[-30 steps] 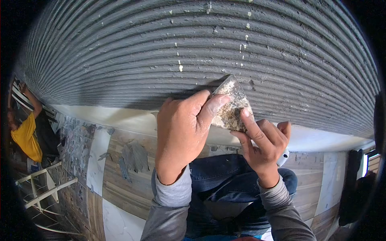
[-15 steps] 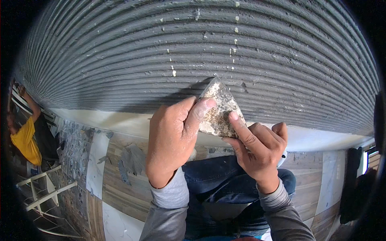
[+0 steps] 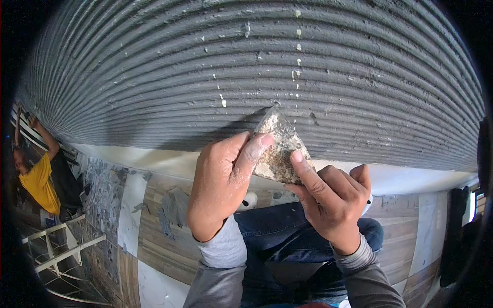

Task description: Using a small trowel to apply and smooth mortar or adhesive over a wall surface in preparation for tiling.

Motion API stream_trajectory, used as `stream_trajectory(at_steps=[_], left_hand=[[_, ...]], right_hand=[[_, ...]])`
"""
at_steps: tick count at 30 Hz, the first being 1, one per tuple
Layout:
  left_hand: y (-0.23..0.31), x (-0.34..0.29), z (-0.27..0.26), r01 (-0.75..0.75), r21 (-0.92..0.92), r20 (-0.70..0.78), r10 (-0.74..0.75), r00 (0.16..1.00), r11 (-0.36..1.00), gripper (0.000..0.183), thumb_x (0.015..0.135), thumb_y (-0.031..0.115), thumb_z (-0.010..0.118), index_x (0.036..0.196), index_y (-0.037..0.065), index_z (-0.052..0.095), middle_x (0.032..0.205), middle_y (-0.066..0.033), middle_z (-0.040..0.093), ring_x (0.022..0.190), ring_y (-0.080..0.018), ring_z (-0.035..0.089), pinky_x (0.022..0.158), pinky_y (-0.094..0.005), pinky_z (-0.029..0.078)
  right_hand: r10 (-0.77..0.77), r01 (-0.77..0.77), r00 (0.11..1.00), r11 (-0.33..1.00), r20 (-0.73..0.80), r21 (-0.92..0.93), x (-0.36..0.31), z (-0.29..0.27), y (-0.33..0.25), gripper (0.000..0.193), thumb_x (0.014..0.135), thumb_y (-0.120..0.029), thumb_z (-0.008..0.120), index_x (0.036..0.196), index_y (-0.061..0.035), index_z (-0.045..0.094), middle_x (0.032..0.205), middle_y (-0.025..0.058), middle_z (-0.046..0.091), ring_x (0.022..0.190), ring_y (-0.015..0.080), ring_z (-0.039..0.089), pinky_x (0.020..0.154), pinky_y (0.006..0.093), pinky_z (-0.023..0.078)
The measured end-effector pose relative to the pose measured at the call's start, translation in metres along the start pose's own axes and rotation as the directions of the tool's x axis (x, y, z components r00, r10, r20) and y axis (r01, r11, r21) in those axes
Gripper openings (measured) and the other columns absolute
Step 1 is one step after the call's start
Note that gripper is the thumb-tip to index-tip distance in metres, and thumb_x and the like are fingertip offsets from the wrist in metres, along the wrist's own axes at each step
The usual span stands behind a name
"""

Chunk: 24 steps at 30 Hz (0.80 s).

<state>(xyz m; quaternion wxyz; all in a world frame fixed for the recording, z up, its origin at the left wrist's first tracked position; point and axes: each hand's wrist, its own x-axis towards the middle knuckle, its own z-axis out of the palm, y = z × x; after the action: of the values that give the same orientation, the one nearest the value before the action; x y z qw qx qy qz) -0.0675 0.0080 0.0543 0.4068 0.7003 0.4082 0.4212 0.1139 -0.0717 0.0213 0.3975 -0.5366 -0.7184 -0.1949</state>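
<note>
Both hands grip a thin triangular plate (image 3: 280,138), its face crusted with dried whitish and brown plaster and its edge bare and somewhat see-through. My left hand (image 3: 218,179) is closed on its left side, thumb on top. My right hand (image 3: 336,200) pinches the right side, one fingertip resting on the crusted face. The plate's tip points up, at or very close to a grey wall with long horizontal ridges (image 3: 246,66); contact is hard to tell. The plate's underside and several left fingers are hidden.
Pale drips mark the ridges. Below them runs a smooth cream wall strip (image 3: 159,156). Grey scraps (image 3: 174,208) lie on the wood-look and marble-look floor tiles (image 3: 164,282). At far left are a person in a yellow shirt (image 3: 41,185) and a metal frame (image 3: 69,251).
The wall, floor and hands sit slightly lower in view. My grip on the plate looks the same. The other person's arms have shifted a little.
</note>
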Motion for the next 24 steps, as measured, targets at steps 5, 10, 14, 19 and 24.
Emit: stream_trajectory(at_steps=[5,10,14,19,24], left_hand=[[0.007,-0.002,0.006,-0.065,0.08,-0.068,0.07,0.995,0.995,0.041,0.101,0.032,0.062,0.081,-0.004,0.061,0.057,-0.0115,0.035,0.054,-0.013,0.032,0.047,-0.0338,0.032],[-0.001,0.007,0.014,-0.175,0.12,-0.085,0.185,0.979,0.977,0.041,0.101,0.032,0.062,0.079,-0.003,0.061,0.057,-0.0194,0.042,0.05,-0.0249,0.031,0.048,-0.0369,0.034],[0.009,0.002,0.007,-0.125,0.131,-0.081,0.137,0.987,0.983,0.042,0.101,0.033,0.061,0.079,-0.003,0.061,0.057,-0.0189,0.043,0.049,-0.0238,0.032,0.048,-0.0368,0.035],[0.006,0.0,0.01,-0.081,0.084,-0.089,0.089,0.992,0.993,0.042,0.102,0.033,0.06,0.081,-0.004,0.062,0.056,-0.016,0.042,0.05,-0.0195,0.033,0.048,-0.0353,0.034],[0.005,-0.003,0.007,-0.087,0.126,-0.081,0.097,0.992,0.988,0.041,0.102,0.033,0.059,0.085,-0.004,0.064,0.056,-0.0148,0.041,0.052,-0.0159,0.034,0.048,-0.0346,0.034]], right_hand=[[0.035,-0.034,0.999,0.999,0.017,-0.008,0.002,-0.006,-0.004,0.056,0.075,-0.036,0.08,0.127,-0.0182,0.071,0.058,-0.0056,0.045,0.053,0.0131,0.034,0.063,0.0319,0.023],[0.04,-0.04,0.999,0.999,0.012,-0.003,0.005,-0.004,0.006,0.059,0.072,-0.033,0.081,0.13,-0.027,0.07,0.06,-0.0063,0.04,0.049,0.0125,0.034,0.058,0.0315,0.024],[0.024,-0.024,1.0,0.998,0.001,0.064,0.008,-0.003,0.006,0.059,0.072,-0.033,0.081,0.13,-0.0271,0.07,0.06,-0.0064,0.04,0.05,0.0125,0.033,0.058,0.0313,0.024],[0.014,-0.018,0.997,0.999,0.079,0.046,0.009,-0.012,0.004,0.059,0.074,-0.035,0.08,0.129,-0.0188,0.07,0.058,-0.0057,0.047,0.053,0.0136,0.035,0.063,0.0311,0.024],[0.007,-0.011,0.997,0.999,0.078,0.051,0.008,-0.012,0.004,0.06,0.074,-0.034,0.08,0.131,-0.0187,0.069,0.058,-0.0055,0.046,0.053,0.0135,0.035,0.062,0.0312,0.024]])
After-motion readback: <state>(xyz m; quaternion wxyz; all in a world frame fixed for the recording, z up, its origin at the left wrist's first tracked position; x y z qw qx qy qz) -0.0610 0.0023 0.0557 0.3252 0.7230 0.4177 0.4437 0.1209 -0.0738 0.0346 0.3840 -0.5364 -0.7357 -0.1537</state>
